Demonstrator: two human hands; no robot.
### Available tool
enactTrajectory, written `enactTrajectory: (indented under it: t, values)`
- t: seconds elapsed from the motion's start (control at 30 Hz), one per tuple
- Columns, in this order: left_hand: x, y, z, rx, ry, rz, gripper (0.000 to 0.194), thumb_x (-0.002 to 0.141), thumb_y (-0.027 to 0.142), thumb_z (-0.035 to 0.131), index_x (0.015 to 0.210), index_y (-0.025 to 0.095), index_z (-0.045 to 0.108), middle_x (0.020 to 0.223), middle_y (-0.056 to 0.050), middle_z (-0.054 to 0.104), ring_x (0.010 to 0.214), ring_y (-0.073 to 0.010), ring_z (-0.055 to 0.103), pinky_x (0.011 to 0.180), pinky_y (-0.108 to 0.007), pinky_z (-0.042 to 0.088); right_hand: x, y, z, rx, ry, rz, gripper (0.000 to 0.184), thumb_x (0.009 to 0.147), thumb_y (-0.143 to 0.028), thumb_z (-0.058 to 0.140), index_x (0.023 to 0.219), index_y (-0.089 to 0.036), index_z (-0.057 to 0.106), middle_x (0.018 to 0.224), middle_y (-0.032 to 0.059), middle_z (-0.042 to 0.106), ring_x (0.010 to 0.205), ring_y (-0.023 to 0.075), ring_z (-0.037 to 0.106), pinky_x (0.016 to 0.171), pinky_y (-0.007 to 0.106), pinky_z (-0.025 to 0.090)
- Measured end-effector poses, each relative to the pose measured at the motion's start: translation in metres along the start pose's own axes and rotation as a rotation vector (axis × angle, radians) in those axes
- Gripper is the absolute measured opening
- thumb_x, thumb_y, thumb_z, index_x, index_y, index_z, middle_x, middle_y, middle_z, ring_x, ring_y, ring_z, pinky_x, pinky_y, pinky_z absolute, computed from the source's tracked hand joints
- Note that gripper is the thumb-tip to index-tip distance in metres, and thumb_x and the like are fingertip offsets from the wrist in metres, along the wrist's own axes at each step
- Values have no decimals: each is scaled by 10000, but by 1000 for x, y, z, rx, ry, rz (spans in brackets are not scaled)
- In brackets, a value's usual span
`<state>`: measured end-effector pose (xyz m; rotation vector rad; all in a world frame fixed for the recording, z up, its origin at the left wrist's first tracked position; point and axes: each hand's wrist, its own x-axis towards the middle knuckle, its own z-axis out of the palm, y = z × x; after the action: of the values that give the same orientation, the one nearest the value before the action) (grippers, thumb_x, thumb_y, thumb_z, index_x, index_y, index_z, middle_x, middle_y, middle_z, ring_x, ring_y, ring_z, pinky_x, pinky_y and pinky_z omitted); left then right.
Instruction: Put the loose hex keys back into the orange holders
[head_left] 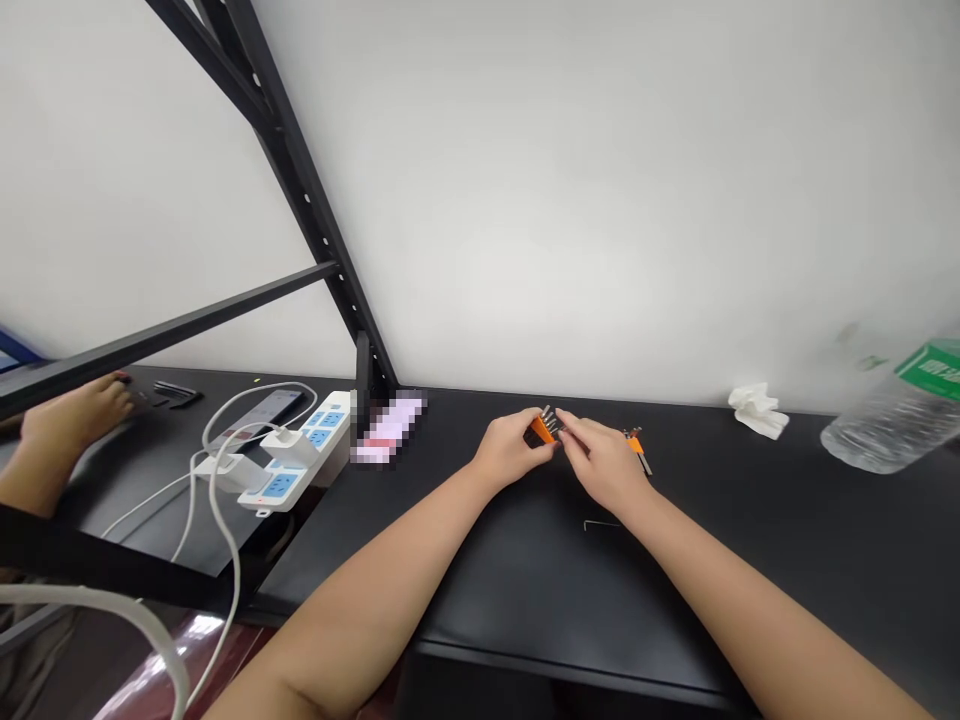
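My left hand (510,450) is closed around an orange holder (543,430). Several short metal rods (550,416), which look like hex keys, stick out of its top. Beside it my right hand (604,455) is closed, its thumb and fingertips pinched together close against the rods. What sits between those fingertips is too small to make out. A thin L-shaped hex key (600,523) lies on the black table (517,590), just below my right wrist. Partly hidden behind my right hand is a second orange piece (635,444) with dark metal rods in it.
A white power strip (330,430) with plugged-in chargers and white cables (225,490) lies left, near a phone (262,415). A black metal frame (300,190) rises there. Another person's hand (82,425) is far left. Right stand crumpled tissue (759,410) and a plastic bottle (892,425).
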<state>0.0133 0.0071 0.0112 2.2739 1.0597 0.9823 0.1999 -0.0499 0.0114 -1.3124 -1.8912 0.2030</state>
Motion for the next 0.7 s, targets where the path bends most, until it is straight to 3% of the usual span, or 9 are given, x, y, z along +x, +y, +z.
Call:
enactTrajectory:
  t: [0.1,0.33,0.5,0.7]
  values:
    - [0,-1,0,23,59,-11,173,802,330,733,925,229,667,787,40,669,688,-119,587,680,-241,461,-1,-2,3,63,-47,53,505,1024,-295,431,1513,-211,527,1009,91,703,903,243,671,845,396,556]
    - [1,-4,1,42,119,-34,194,812,356,746,929,223,667,779,39,668,665,-116,574,660,-234,452,-3,-4,10,228,-133,142,644,1014,-335,470,1635,-285,303,1184,88,618,945,214,641,917,412,555]
    - [1,0,-1,21,156,-18,152,812,287,718,939,227,660,800,40,666,685,-112,580,688,-229,454,-4,-3,13,277,-217,132,608,1014,-340,481,1610,-299,364,1166,78,602,929,199,620,911,405,553]
    - [0,1,-2,12,174,-30,113,817,294,706,879,222,644,745,54,625,649,-99,545,658,-223,443,-7,-1,8,108,-385,73,735,1014,-370,499,1665,-325,160,1208,90,603,916,213,635,861,404,557]
